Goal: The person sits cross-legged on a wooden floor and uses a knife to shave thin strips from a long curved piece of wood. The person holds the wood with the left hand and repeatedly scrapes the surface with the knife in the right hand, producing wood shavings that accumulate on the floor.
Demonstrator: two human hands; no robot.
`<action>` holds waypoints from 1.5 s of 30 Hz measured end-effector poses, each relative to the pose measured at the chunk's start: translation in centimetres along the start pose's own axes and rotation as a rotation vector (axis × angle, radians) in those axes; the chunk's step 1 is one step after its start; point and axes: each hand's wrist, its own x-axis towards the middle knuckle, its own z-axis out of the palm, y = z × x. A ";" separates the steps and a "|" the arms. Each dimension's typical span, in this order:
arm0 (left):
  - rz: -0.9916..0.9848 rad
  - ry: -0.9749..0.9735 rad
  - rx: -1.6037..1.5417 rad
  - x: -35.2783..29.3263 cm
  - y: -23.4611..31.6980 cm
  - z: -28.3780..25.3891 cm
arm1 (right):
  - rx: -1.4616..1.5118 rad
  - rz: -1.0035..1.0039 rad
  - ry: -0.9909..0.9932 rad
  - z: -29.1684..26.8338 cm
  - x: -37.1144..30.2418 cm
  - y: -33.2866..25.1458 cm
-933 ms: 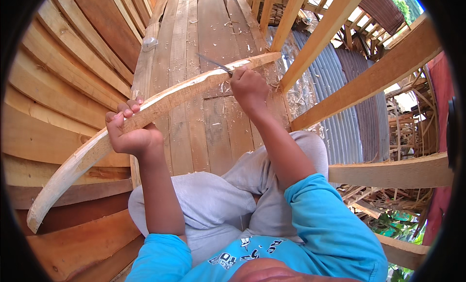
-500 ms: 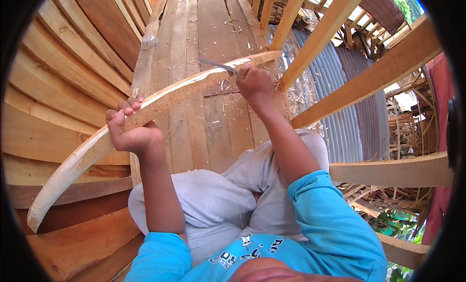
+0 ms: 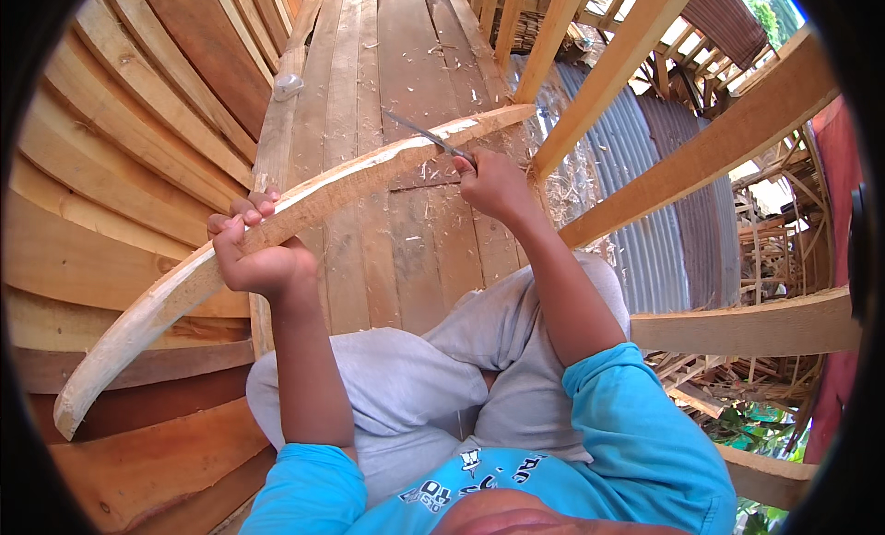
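Note:
A long wooden strip (image 3: 346,187) slants across in front of me, its near left end low and its far right end by the slatted railing. Its upper edge is pale and freshly shaved. My left hand (image 3: 263,249) is closed around the strip left of its middle, fingers over the top edge. In my right hand (image 3: 495,183) is the handle of a knife (image 3: 426,136), held in a closed fist. The blade lies across the strip's upper edge and points to the far left. Most of the handle is hidden by my fingers.
Wood shavings are scattered over the plank floor (image 3: 406,249). Curved boards (image 3: 120,203) line the left side. Wooden railing posts (image 3: 590,83) rise at the right, with corrugated metal sheets (image 3: 636,185) beyond. A small clear container (image 3: 287,86) sits far left on the planks.
My right hand and the knife have shifted slightly right and nearer to me. The left hand stays on the strip, which has barely moved.

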 end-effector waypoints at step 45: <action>-0.012 -0.007 -0.001 0.1 -0.3 -0.4 | 0.065 -0.106 0.071 1.1 0.5 -0.3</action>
